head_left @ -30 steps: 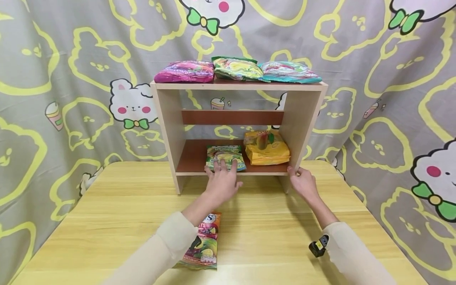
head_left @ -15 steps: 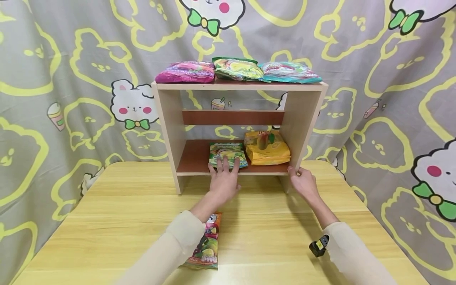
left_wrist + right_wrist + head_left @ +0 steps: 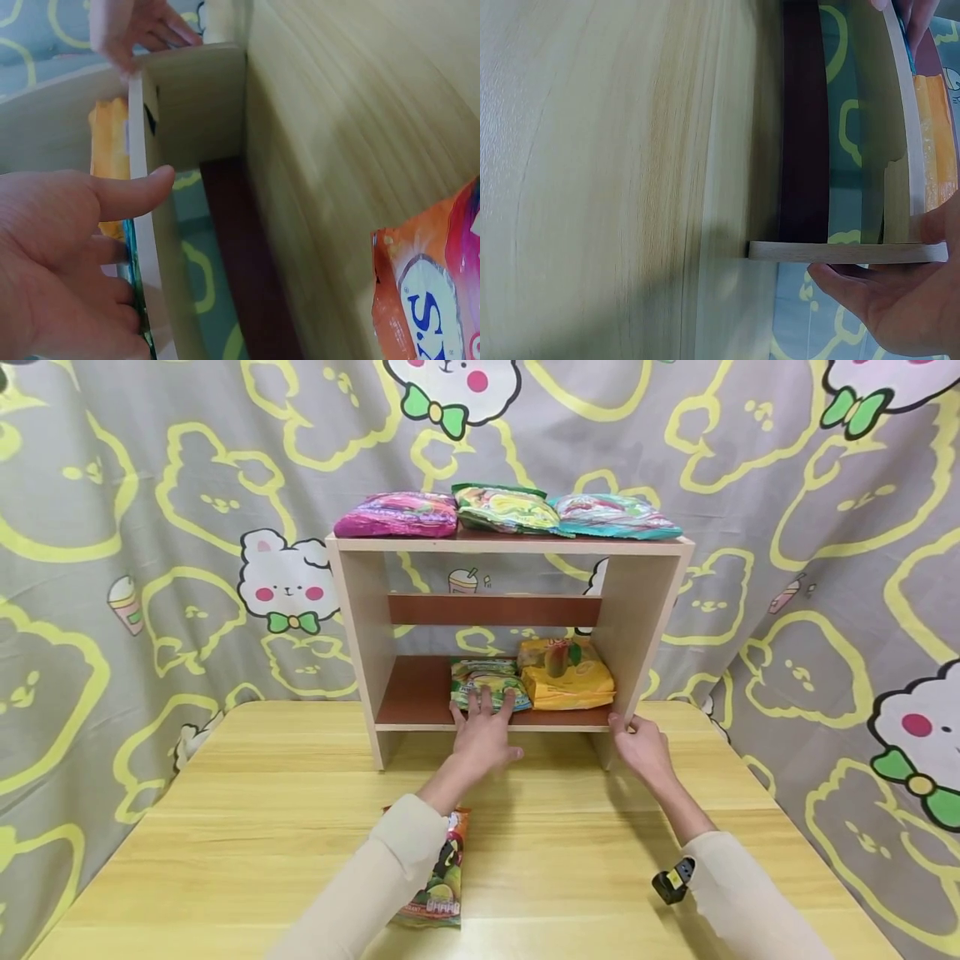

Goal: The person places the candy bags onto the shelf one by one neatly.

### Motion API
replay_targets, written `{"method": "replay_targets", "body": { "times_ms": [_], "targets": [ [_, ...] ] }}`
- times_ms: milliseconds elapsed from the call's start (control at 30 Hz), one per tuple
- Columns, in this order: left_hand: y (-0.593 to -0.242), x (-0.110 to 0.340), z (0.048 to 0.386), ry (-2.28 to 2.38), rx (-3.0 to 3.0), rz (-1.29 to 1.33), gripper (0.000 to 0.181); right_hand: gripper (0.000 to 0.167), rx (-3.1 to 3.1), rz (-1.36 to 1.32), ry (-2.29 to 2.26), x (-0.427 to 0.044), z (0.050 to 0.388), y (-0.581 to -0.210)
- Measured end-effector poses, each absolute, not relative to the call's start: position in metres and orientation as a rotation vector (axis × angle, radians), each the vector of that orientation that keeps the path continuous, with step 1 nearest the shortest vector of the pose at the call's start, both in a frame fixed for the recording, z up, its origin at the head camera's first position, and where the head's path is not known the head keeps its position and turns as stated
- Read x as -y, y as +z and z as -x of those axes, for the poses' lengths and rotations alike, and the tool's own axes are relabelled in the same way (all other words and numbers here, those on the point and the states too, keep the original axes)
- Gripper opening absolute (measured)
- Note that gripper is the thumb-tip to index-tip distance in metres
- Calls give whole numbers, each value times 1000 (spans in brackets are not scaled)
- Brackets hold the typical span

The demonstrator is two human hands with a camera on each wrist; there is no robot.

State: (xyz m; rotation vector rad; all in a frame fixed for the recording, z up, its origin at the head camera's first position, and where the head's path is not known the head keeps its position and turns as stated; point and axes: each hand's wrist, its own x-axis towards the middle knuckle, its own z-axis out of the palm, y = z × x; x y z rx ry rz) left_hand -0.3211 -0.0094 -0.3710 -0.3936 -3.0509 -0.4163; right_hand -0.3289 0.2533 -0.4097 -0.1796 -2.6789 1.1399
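My left hand point(image 3: 486, 739) lies with extended fingers on the front of a green candy bag point(image 3: 487, 675) on the lower board of a small wooden shelf point(image 3: 356, 635). Right beside that bag, against its right edge, sits a yellow bag with a mango picture point(image 3: 570, 685). My right hand point(image 3: 642, 750) grips the shelf's right side panel near the lower board. Seen in the right wrist view, its thumb and fingers lie on opposite faces of the panel point(image 3: 847, 253). The left wrist view has my left thumb point(image 3: 139, 196) pointing out below the board's edge.
On the shelf's top lie a magenta bag point(image 3: 397, 515), a green-yellow bag point(image 3: 504, 508) and a teal bag point(image 3: 615, 517). An orange and dark candy bag point(image 3: 442, 893) lies on the wooden table point(image 3: 247, 843), partly behind my left sleeve. A patterned curtain point(image 3: 187, 652) hangs behind.
My left hand has moved right, and the green candy bag has slid right along the lower board, up against the yellow bag. My right hand has kept its place on the panel.
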Motion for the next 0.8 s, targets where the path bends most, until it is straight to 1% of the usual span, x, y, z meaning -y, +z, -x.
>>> {"method": "replay_targets", "body": {
  "times_ms": [367,800],
  "targets": [
    [-372,1,323,-362,3048,363,90,53,2665,178,1141,-253,328,-412],
    [-368,8,325,-430,3059,412,82,51,2664,186,1137,-252,329,-412]
  ]
}}
